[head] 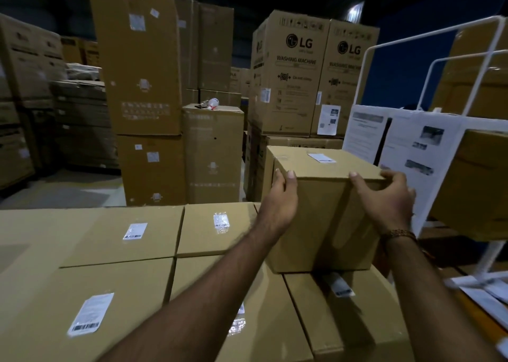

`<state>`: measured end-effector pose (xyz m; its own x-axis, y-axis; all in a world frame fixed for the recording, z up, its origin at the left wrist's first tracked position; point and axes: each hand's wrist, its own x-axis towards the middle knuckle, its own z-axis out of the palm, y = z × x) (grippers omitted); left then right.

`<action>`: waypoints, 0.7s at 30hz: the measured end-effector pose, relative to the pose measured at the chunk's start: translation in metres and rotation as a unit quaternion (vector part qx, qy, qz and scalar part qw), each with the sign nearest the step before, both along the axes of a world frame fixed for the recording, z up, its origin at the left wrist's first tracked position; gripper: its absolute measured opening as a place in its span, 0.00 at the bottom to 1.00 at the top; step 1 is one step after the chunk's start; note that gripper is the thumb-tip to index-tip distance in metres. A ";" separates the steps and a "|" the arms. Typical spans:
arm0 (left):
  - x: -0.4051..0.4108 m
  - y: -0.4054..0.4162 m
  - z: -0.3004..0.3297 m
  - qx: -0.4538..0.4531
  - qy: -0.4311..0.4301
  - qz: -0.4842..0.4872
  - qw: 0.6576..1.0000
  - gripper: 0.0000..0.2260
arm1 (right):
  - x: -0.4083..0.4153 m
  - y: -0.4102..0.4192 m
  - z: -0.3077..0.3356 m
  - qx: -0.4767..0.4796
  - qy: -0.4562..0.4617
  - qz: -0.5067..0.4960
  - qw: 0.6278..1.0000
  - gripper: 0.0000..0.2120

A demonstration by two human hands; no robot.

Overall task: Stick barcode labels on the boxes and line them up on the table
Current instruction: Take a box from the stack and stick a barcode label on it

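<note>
A brown cardboard box (324, 213) with a white barcode label (321, 157) on its top sits on the second layer, above the lined-up boxes. My left hand (280, 196) grips its near left corner, fingers curled over the top edge. My right hand (387, 199) grips its near right corner the same way. Below and in front lie several labelled boxes in rows: one at the near left (82, 306) with a barcode label (90, 313), one behind it (123, 235), one in the middle (217, 229), and one under the held box (357, 320).
A white wire rack (428, 67) with printed sheets (420, 153) and a carton (475, 185) stands close on the right. Tall stacks of cartons, some marked as washing machines (294, 70), fill the background. Loose papers (489, 298) lie at the lower right.
</note>
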<state>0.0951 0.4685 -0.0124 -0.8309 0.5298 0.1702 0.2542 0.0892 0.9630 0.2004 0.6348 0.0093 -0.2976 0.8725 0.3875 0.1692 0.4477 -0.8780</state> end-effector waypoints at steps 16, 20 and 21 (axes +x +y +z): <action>0.041 -0.222 0.044 0.089 0.124 0.097 0.983 0.31 | 0.034 -0.235 0.037 0.045 0.119 0.014 0.992 0.36; 0.051 -0.319 0.043 0.103 0.175 0.114 0.973 0.38 | 0.039 -0.333 0.028 0.019 0.151 0.013 0.988 0.34; 0.054 -0.342 0.042 0.105 0.181 0.120 0.970 0.40 | 0.039 -0.357 0.025 0.010 0.160 0.014 0.987 0.33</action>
<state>0.1488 0.1261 0.0293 -0.7915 0.2496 0.5579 0.5759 -0.0010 0.8175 0.2392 0.2781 0.0341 -0.1809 0.8572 0.4822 -0.1272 0.4658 -0.8757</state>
